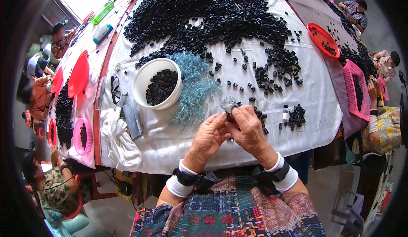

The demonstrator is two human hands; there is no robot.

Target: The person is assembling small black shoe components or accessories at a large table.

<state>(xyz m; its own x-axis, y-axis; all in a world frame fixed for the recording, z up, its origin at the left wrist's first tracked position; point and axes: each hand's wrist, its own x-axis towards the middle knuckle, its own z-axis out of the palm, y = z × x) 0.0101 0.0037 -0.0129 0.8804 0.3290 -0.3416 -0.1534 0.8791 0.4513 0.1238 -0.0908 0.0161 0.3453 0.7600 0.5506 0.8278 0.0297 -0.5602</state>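
Note:
My left hand [208,138] and my right hand [250,131] meet low over the white-covered table, fingertips pinched together. Between them is a small black plastic piece [230,117], mostly covered by the fingers. A clear, greyish bit of plastic [228,104] shows just beyond the fingertips; whether it is held or lies on the cloth I cannot tell. To the left of the hands spreads a heap of clear bluish plastic pieces [193,88]. It touches a white bowl [137,88] that holds black pieces [162,86]. More loose black pieces [261,120] lie beside my right hand.
A huge heap of black pieces [204,7] covers the far table. A small white bottle [285,113] stands at a little black pile [297,116]. Glasses [115,89], a blue mask [132,120] and white cloth [120,139] lie left. Several people sit along both sides.

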